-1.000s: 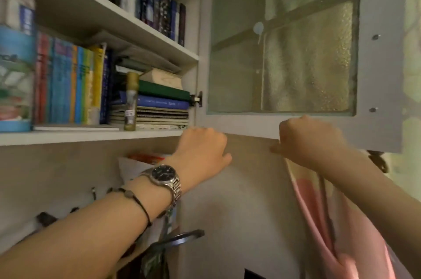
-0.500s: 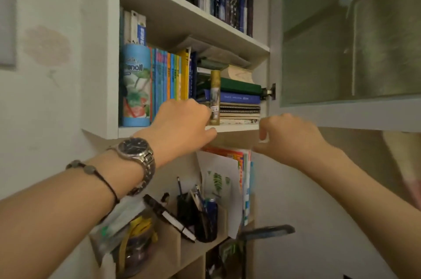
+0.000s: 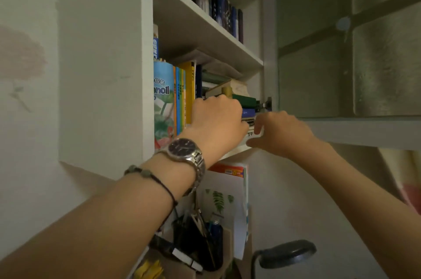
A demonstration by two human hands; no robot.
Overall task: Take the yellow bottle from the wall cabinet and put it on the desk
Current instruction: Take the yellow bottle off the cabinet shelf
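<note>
your left hand (image 3: pixel 217 119) is closing around the yellow bottle (image 3: pixel 227 91) to lift it out; your right hand (image 3: pixel 281 131) is hanging loose, empty, by the shelf edge (image 3: pixel 237 149)

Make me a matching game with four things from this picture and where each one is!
Things:
1. yellow bottle
2. wristwatch
3. black lamp head
4. green book

Places:
A. low down, under the right arm
B. on the left wrist
C. on the cabinet's lower shelf, only its top showing above the left hand
D. lying flat on the stack of books, right of the bottle

Pairs: 1-C, 2-B, 3-A, 4-D
</note>
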